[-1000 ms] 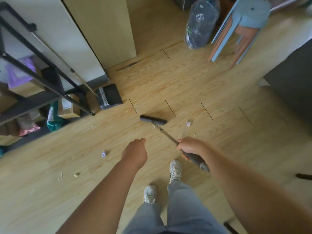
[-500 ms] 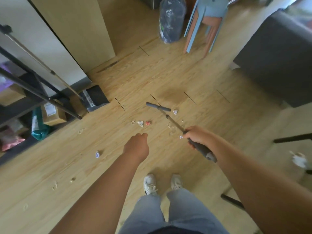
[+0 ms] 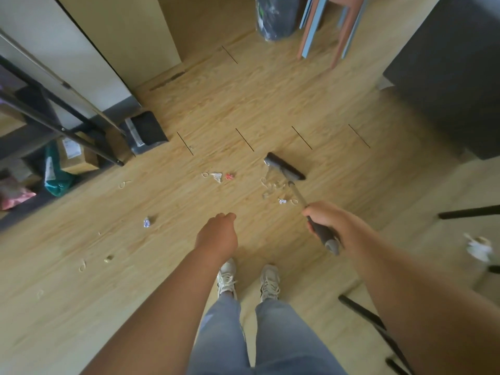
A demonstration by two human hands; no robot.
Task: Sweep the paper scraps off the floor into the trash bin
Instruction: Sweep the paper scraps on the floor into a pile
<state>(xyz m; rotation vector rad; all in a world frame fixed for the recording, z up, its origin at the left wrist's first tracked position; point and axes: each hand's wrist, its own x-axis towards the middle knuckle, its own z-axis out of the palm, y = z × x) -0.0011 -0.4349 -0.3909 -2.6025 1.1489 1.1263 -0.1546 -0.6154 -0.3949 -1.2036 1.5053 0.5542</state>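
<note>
My right hand (image 3: 328, 223) grips the grey handle of a broom whose dark head (image 3: 284, 166) rests on the wooden floor ahead of me. A cluster of paper scraps (image 3: 273, 185) lies just on my side of the broom head. More scraps (image 3: 217, 176) sit to the left, with a red bit beside them, and a crumpled piece (image 3: 147, 222) lies further left. My left hand (image 3: 216, 238) hangs in front of me with curled fingers and holds nothing. A dark dustpan (image 3: 144, 131) stands against the wall at the left. A bin with a dark bag (image 3: 276, 17) stands at the far end.
A black metal rack (image 3: 54, 112) with boxes and bags underneath fills the left side. Stacked stools (image 3: 330, 25) stand at the back, next to a dark sofa (image 3: 446, 66) on the right. Black furniture legs (image 3: 468, 212) and a white scrap (image 3: 477, 246) are at the right edge. My feet (image 3: 247, 280) are below.
The broom head swung to the right and now lies angled behind the scrap cluster. My view shifted, and my right hand moved a little right with the handle.
</note>
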